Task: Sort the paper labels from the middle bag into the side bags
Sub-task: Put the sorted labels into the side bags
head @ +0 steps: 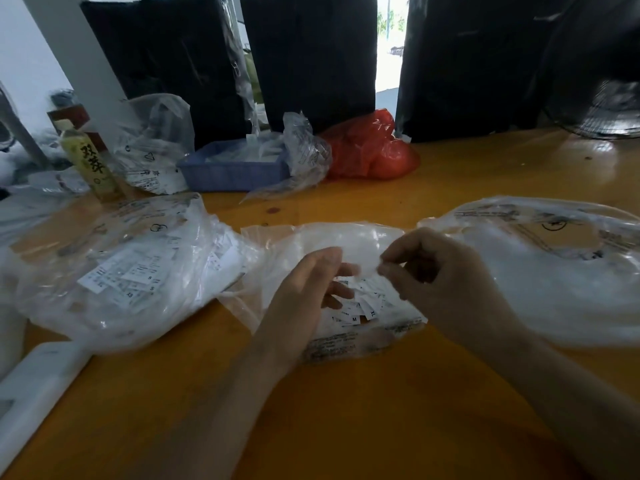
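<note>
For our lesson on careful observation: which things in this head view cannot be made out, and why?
- Right hand's grip: motion blur hides what the fingertips pinch.
- Clear plastic right bag: glare hides its contents; the edge crops it.
- Small white paper labels: most print too small.

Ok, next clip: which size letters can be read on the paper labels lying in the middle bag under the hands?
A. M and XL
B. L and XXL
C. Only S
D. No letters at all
A: the labels in the middle bag, just below the left hand and right hand, show a printed M and an XL.
</note>
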